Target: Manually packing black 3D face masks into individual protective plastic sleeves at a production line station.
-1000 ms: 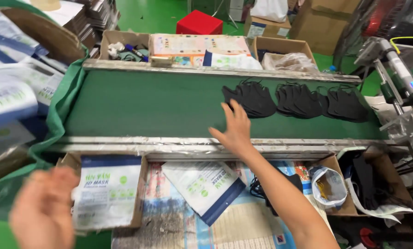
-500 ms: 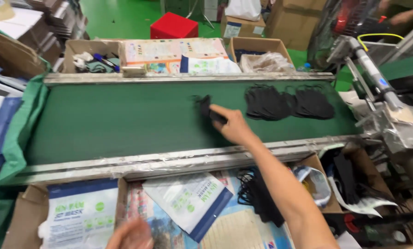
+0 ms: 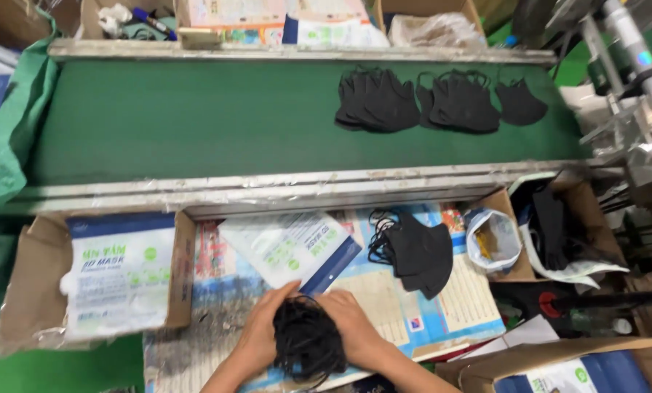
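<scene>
Right now both hands are down at the near edge of the worktable [image 3: 384, 291], closed around one bunch of black masks [image 3: 308, 342]. Left hand [image 3: 257, 335] cups it from the left side, right hand [image 3: 351, 331] from the right, fingers curled in and touching the bunch. It sits between the palms, ear loops sticking out underneath.

Just beyond the hands: a white and blue pouch [image 3: 289, 247] lying flat and at an angle, apparently empty, opening not readable from here. To its right, another loose pile of black masks [image 3: 413, 251] on the table, apart from the hands.

Left end of the table: a cardboard box [image 3: 31, 291] holding a stack of flat white pouches [image 3: 118, 273]. Right end: a small box with a crumpled plastic bag [image 3: 493, 240].

Further out, the green belt [image 3: 195, 120] carries three groups of black masks [image 3: 435, 98] toward its right end, untouched.

Progress, my read: one bunch gathered and in hand, not yet in a pouch. Table pile and belt groups still waiting, so early in the run.
</scene>
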